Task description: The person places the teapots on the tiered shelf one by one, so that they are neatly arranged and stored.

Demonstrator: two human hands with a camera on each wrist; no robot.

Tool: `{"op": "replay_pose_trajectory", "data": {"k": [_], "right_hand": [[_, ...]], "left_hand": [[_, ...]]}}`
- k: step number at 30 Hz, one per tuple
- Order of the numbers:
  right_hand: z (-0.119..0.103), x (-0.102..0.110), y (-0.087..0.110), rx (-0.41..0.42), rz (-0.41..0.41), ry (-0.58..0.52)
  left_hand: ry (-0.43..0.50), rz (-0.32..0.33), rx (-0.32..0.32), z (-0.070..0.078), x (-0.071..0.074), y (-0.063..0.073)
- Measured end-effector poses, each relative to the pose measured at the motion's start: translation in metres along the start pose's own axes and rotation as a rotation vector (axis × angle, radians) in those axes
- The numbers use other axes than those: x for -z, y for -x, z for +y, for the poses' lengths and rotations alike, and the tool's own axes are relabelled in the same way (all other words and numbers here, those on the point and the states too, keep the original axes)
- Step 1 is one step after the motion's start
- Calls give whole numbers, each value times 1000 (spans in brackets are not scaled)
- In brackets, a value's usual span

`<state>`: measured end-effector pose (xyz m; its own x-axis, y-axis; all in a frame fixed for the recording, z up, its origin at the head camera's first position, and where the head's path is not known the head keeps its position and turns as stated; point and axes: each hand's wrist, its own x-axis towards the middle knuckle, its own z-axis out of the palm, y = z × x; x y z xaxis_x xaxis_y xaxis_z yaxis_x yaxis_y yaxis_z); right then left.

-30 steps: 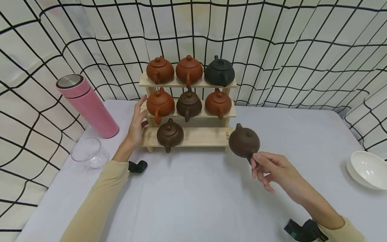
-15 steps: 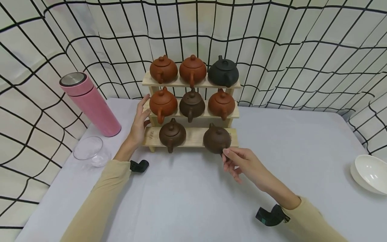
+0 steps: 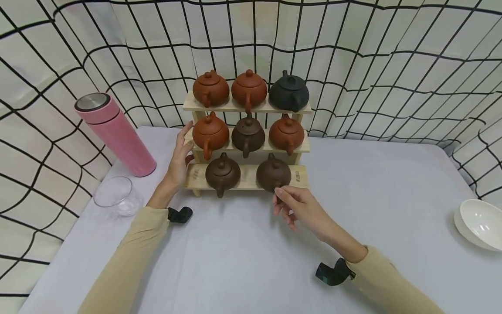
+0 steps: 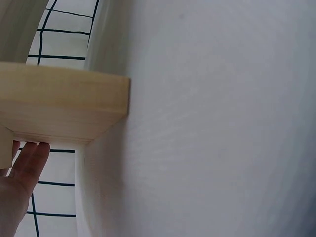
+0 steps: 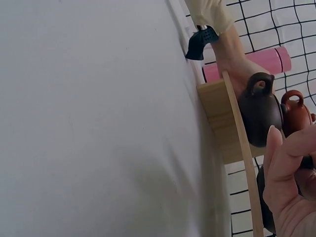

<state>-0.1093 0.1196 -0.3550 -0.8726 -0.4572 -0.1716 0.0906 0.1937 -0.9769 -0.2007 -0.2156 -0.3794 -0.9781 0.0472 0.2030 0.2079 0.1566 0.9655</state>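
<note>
A three-tier wooden rack (image 3: 248,179) carries several small clay teapots. On its bottom shelf, right of the middle, sits a dark brown teapot (image 3: 273,172), its handle pinched between the thumb and fingers of my right hand (image 3: 295,206). The right wrist view shows that hand in front of the pot, hiding most of it. Another brown teapot (image 3: 222,173) stands to the left on the same shelf. My left hand (image 3: 178,163) rests against the rack's left side with its fingers extended; in the left wrist view its fingertips (image 4: 39,150) meet the wood.
A pink thermos (image 3: 119,139) and a clear glass cup (image 3: 117,196) stand left of the rack. At the far right is a white bowl (image 3: 479,224). A black grid on white sheeting (image 3: 353,87) encloses the back and sides of the white-covered table.
My right hand has carried the brown teapot leftward from beside the rack to the bottom shelf, near the other brown one. The left hand stays at the rack's side.
</note>
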Motion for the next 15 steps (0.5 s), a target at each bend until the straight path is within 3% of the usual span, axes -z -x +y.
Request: {"op": "replay_pose_trajectory", "data": {"k": [8,15], "right_hand": [[1,-8,-3,19,-22,-12],[2,-3,2,36,-18,7]], "left_hand": [[-3,-5,-2,0,-1,0],[7,2,-1,-1,0,0]]}}
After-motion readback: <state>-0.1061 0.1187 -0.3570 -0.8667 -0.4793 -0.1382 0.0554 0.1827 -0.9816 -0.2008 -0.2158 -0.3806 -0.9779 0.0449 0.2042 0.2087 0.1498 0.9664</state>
